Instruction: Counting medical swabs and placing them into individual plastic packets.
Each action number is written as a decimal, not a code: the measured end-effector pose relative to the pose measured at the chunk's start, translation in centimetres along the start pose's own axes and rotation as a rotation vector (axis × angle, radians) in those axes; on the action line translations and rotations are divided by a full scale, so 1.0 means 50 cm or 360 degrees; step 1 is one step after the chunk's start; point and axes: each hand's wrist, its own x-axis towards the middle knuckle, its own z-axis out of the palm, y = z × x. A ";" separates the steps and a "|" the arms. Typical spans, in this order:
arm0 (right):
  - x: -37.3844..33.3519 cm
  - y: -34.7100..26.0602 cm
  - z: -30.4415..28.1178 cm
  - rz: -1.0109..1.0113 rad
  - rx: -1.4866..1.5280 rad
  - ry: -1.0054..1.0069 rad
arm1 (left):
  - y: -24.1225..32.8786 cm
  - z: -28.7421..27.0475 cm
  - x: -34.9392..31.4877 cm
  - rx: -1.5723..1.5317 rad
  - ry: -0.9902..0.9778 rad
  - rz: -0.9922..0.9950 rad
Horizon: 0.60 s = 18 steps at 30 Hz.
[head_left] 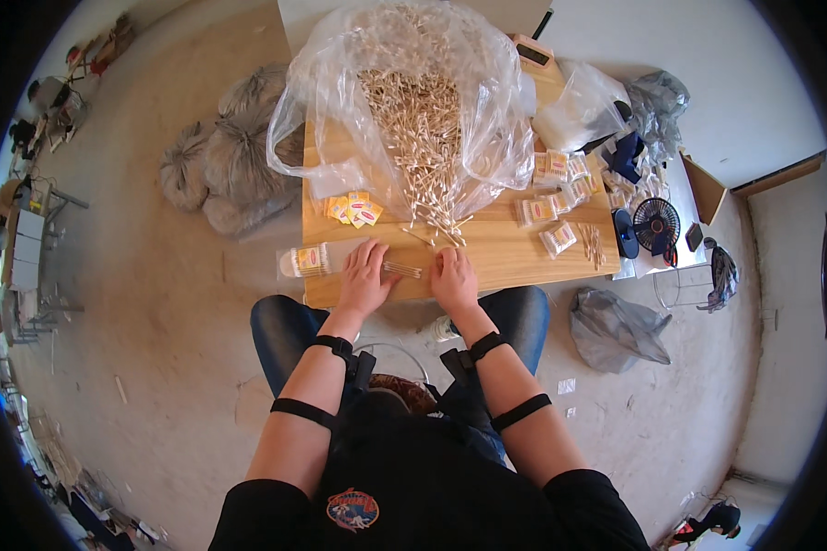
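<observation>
On the wooden table, my left hand lies with its fingers stretched forward over clear plastic. Just left of it is a clear packet of cotton swabs with a printed label. A few loose cotton swabs lie side by side between my hands, their left ends at my left thumb. My right hand is closed, fingertips down at the near edge of the swab heap; what it pinches is hidden. The heap of cotton swabs spills toward me from a large clear bag.
Yellow and red label cards lie at the table's left. Filled swab packets and a row of loose swabs sit at its right. Beyond stands a small black fan. Grey sacks and a grey bag rest on the floor.
</observation>
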 end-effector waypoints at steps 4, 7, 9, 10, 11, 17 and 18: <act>0.006 0.001 0.005 0.0047 -0.0024 0.0105 | -0.004 0.002 0.001 0.0072 -0.0121 -0.0021; 0.027 0.004 0.009 0.0098 -0.0026 0.0156 | 0.003 0.012 0.004 0.0186 -0.0221 -0.0083; 0.040 0.001 0.010 0.0127 -0.0051 0.0167 | 0.002 0.015 0.006 0.0298 -0.0265 -0.0044; 0.045 -0.003 0.009 0.0080 -0.0033 0.0161 | -0.001 0.016 0.005 0.0299 -0.0265 -0.0050; 0.050 -0.008 0.008 0.0033 -0.0015 0.0154 | -0.004 0.016 0.004 0.0287 -0.0268 -0.0047; 0.036 -0.013 0.014 -0.0128 0.0000 0.0110 | 0.002 0.006 0.005 0.0190 -0.0236 -0.0092; 0.036 -0.016 0.014 -0.0128 -0.0002 0.0108 | 0.001 0.006 0.007 0.0150 -0.0218 -0.0088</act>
